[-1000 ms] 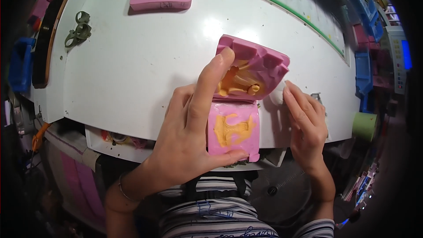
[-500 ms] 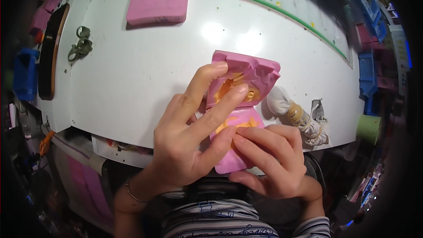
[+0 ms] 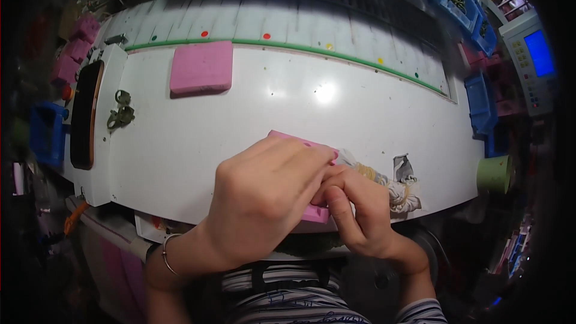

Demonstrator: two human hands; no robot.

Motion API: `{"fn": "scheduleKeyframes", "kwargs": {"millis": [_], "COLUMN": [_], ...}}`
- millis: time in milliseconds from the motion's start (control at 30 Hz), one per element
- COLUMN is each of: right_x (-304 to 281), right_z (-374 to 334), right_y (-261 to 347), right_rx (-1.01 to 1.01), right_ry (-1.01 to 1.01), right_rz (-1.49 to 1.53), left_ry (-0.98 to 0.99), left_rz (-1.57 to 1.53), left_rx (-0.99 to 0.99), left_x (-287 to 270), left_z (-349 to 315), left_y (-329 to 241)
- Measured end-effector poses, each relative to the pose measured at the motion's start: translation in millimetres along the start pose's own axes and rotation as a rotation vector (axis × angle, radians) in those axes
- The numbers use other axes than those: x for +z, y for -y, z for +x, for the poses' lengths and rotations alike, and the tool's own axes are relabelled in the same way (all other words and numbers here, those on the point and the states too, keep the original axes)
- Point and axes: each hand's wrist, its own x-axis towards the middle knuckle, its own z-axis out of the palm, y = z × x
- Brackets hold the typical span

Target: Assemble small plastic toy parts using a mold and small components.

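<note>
The pink mould [image 3: 315,213] was clamped shut between both hands at the white bench's [image 3: 240,138] near edge, left hand [image 3: 264,201] laid over it, right hand [image 3: 360,210] pinched against its side.

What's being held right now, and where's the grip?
Both hands hold the pink mould: left hand covers its top, right hand pinches its near right edge. Mostly hidden, so exact finger contact cannot be told.

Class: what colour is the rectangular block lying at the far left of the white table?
Pink rectangular block, seen in the head view.
</note>
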Motion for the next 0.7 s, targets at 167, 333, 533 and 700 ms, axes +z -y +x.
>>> {"fn": "scheduleKeyframes", "kwargs": {"millis": [167, 333, 533, 700], "right_x": [5.8, -3.3, -1.5, -1.2], "right_z": [1.2, 29.8, 48.3, 54.1], "right_y": [-5.1, -10.8, -26.7, -29.7], "right_rx": [0.058, 0.121, 0.309, 0.349], "right_ry": [-0.213, -0.198, -0.145, -0.127], "right_rz": [0.071, -0.088, 0.077, 0.007], "left_ry": [0.240, 0.254, 0.209, 0.283], "left_rz": [-0.126, 0.025, 0.124, 0.114], "left_rx": [-0.249, -0.233, -0.252, -0.260], "left_x": [-5.3, -3.7, 6.9, 5.5], "left_z": [-7.6, -18.3, -29.7, -30.8], "left_y": [-2.1, -3.2, -4.2, -2.3]}}
